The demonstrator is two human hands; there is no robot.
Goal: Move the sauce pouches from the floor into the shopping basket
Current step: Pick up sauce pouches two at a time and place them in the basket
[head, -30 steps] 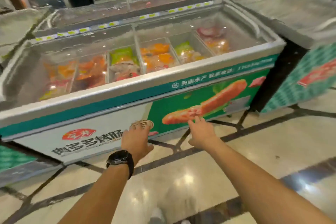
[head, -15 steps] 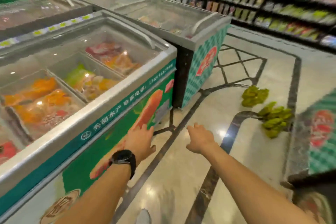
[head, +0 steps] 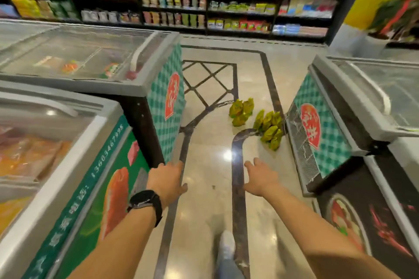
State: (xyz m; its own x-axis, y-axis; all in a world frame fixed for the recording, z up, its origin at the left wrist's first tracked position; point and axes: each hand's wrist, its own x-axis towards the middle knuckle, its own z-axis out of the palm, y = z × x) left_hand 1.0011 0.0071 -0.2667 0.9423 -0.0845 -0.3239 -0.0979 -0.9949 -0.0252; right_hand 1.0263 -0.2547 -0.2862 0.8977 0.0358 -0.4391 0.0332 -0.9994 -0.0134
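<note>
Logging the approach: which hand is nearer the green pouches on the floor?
Right. The right hand hangs short of the green pouches, almost in line; the left hand is off to their left.

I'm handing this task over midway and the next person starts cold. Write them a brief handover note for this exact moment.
Left-hand grip: open, holds nothing.
Right-hand grip: open, holds nothing.
Sauce pouches: all green, on the floor ahead in two clusters. The nearer cluster lies by the mesh end of the freezer on the right. The farther cluster lies just left of it.
Shopping basket: not in view.
Done: nothing that shows; no pouch is in hand.
Left: reach the pouches, find the basket, load every pouch.
</note>
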